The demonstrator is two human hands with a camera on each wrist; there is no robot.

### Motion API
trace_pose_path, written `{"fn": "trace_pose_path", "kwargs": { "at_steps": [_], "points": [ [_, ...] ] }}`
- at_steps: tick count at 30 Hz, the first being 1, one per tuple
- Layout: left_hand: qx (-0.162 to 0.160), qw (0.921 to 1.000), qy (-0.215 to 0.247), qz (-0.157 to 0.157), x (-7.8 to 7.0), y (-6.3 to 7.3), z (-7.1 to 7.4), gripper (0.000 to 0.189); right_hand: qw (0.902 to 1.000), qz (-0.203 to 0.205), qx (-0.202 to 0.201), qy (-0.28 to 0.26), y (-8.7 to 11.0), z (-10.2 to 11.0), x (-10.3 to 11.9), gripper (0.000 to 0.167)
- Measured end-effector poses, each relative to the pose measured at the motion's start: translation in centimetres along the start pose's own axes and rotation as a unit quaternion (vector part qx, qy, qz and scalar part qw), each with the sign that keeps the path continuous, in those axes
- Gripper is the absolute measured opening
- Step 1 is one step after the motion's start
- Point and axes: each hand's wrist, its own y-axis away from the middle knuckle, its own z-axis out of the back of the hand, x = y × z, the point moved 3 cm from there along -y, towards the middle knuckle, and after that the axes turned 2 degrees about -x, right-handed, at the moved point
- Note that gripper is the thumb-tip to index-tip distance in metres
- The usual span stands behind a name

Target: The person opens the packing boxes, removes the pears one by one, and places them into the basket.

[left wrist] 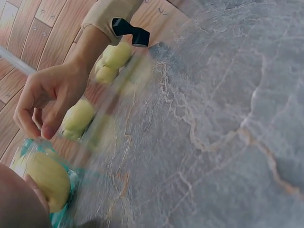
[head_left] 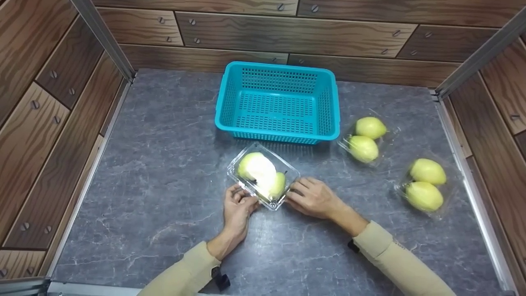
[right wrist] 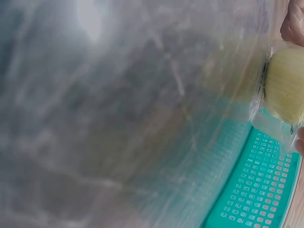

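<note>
Both hands hold a clear plastic clamshell box (head_left: pixel 273 204) just above or on the tabletop, in front of the basket. Inside lie two yellow-green pears (head_left: pixel 279 185), partly washed out by bright glare. At the box's near left edge, the left hand (head_left: pixel 238 211) grips it with bent fingers and thumb. Bent fingers of the right hand (head_left: pixel 314 198) pinch the right corner. In the left wrist view the right hand (left wrist: pixel 54 95) touches the box's rim, with a pear (left wrist: pixel 47 183) below. The right wrist view shows a pear (right wrist: pixel 285 85) through the plastic.
Behind the box stands a turquoise perforated basket (head_left: pixel 277 133) with nothing in it. To the right sit two more clear packs of pears, one nearer the basket (head_left: pixel 363 149) and one farther right (head_left: pixel 425 196). Wood-patterned walls (head_left: pixel 296 35) surround the grey marbled tabletop (head_left: pixel 164 172).
</note>
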Motion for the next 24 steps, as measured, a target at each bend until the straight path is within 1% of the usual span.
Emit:
{"fn": "trace_pose_path", "kwargs": {
  "at_steps": [3,8,12,15,19,24],
  "points": [
    [0.006,1.0000,0.001,0.002,-0.03,0.00,-0.11,0.068,0.9997,0.023,-0.004,0.006,0.00,0.14,0.16,0.019],
    [0.010,0.9999,-0.002,0.008,-0.03,0.04,-0.21,0.068,0.9978,0.063,-0.007,0.018,-0.14,0.44,0.22,0.025],
    [0.013,0.9998,-0.011,0.006,-0.03,-0.07,-0.24,0.067,0.9955,0.091,-0.006,0.028,-0.37,0.49,0.13,0.027],
    [0.014,0.9998,-0.016,0.005,0.02,-0.17,-0.26,0.067,0.9928,0.114,-0.015,0.034,-0.38,0.26,0.26,0.027],
    [0.011,0.9998,-0.017,0.008,0.06,-0.35,-0.38,0.066,0.9898,0.133,-0.034,0.037,-0.50,-0.08,0.45,0.025],
    [0.011,0.9996,-0.024,0.005,0.04,-0.47,-0.44,0.064,0.9879,0.142,-0.053,0.029,-0.87,-0.39,0.49,0.022]
  ]
}}
